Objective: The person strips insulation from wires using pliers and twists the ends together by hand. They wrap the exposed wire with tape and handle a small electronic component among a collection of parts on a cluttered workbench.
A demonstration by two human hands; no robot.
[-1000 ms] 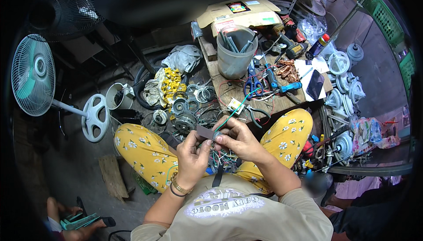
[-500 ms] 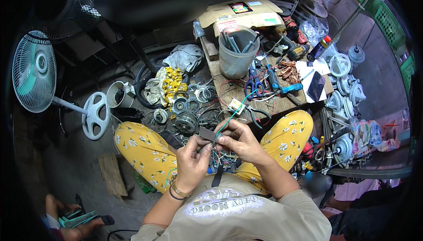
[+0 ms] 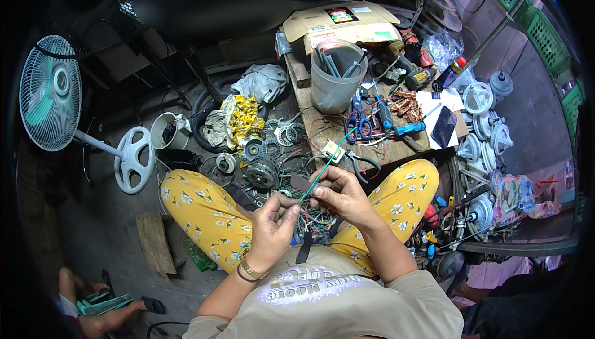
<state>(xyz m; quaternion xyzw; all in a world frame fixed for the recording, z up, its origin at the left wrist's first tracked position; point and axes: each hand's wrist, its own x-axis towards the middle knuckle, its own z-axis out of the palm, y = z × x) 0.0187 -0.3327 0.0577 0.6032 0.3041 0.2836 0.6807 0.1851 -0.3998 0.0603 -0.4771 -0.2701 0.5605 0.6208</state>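
Note:
My left hand (image 3: 276, 218) is closed, pinching a thin green wire (image 3: 326, 165) between thumb and fingertips above my lap. The wire runs slantwise up past my right hand toward the low wooden table. My right hand (image 3: 342, 197) is closed around a small flat grey piece (image 3: 302, 183), thin like a card or abrasive sheet, which sticks out beside the wire. Whether the right fingers also grip the wire cannot be made out. Below the hands lies a tangle of coloured wires (image 3: 313, 220) between my knees.
On the wooden table (image 3: 322, 129) are a grey bucket (image 3: 334, 94), blue-handled scissors (image 3: 359, 127), pliers (image 3: 361, 163), a phone (image 3: 444, 127) and copper scraps (image 3: 406, 106). Motor parts (image 3: 261, 173) lie on the floor ahead. A standing fan (image 3: 52, 94) is at left; another person's legs (image 3: 114, 317) show lower left.
The grey piece has shifted off my left fingertips and tilted, staying with my right hand. My left hand now pinches the green wire, which stretches straighter between the hands.

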